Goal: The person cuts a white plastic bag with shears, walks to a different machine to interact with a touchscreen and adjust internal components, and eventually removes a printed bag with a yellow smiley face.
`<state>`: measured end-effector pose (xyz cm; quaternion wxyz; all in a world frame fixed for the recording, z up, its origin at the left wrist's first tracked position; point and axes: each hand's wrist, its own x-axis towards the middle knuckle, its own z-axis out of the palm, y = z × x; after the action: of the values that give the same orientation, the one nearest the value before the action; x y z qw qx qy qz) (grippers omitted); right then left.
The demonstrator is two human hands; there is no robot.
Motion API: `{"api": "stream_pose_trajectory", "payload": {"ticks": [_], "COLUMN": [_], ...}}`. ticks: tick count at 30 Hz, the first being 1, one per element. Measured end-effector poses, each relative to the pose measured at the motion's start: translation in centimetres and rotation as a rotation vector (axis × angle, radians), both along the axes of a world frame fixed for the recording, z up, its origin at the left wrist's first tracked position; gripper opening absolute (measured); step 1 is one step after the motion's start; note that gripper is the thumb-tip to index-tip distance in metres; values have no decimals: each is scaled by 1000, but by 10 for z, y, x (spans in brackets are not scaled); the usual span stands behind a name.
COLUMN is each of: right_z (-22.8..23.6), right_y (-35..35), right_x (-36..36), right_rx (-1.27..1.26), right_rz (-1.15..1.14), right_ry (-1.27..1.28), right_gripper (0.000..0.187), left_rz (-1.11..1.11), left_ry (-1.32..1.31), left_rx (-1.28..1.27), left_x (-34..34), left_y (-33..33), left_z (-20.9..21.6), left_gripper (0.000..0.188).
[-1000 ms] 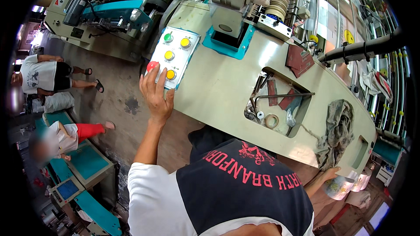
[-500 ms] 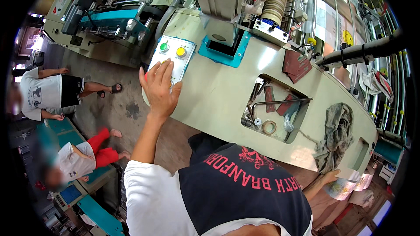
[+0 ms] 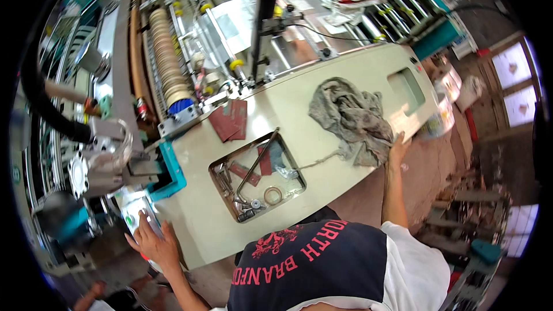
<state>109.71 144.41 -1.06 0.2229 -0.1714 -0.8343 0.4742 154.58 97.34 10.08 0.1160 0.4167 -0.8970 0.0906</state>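
My left hand [image 3: 154, 241] lies over the white control panel [image 3: 133, 204] at the left end of the cream machine cover [image 3: 322, 181]. Its fingers are stretched out and apart, near a green button [image 3: 129, 219], and it holds nothing. Whether a fingertip presses a button I cannot tell. My right hand [image 3: 397, 151] rests at the cover's near right edge, beside a crumpled, dirty grey rag [image 3: 351, 116]. Its visible fingers are extended; part of that hand is hard to make out.
A recessed tray [image 3: 304, 184] holds a bent metal rod [image 3: 256, 167], a tape roll [image 3: 273, 196] and small parts. Dark red sheets [image 3: 230, 121] lie behind it. Rollers [image 3: 167, 60] and film run along the far side. A black pole [image 3: 264, 17] rises there. Partly seen people are at lower left.
My view has swung to the right, so the rag and my right hand sit nearer the middle. My left hand stays at the control panel, and my right hand stays at the cover's edge.
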Motion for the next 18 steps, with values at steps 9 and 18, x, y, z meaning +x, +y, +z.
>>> {"api": "stream_pose_trajectory", "payload": {"ticks": [9, 18], "right_z": [-1, 4], "right_y": [-6, -13], "right_x": [12, 12], "right_rx": [-234, -198], "right_rz": [81, 40], "right_ry": [79, 61], "right_gripper": [58, 57], "left_rz": [-78, -100], "left_ry": [37, 46], "left_rx": [-79, -72], "left_x": [8, 8], "left_y": [-10, -13], "left_z": [-7, -6], "left_gripper": [53, 50]}}
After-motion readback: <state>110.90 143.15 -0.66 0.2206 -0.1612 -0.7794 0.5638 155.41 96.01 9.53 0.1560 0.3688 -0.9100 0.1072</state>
